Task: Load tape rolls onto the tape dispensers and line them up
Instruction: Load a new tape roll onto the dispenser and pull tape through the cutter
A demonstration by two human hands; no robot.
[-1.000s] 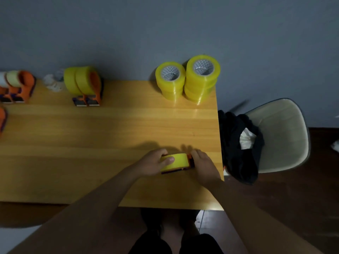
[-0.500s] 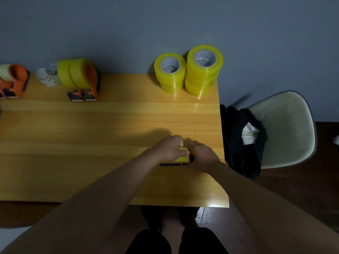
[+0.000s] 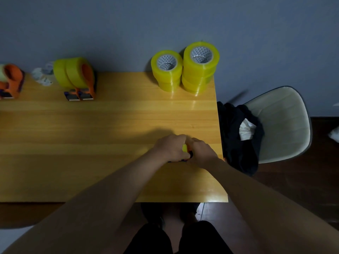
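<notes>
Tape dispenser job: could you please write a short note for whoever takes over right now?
Left hand and right hand both grip the dispenser being loaded, near the table's right edge; it is mostly hidden.
Done: two loaded dispensers side by side at the back edge, another dispenser at far left.
Left: finish this one and line it up with the others. Two stacks of spare rolls remain at the back right.

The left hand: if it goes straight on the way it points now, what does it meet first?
The left hand points right at the tape roll it covers; just beyond that it would probably meet the right hand.
</notes>
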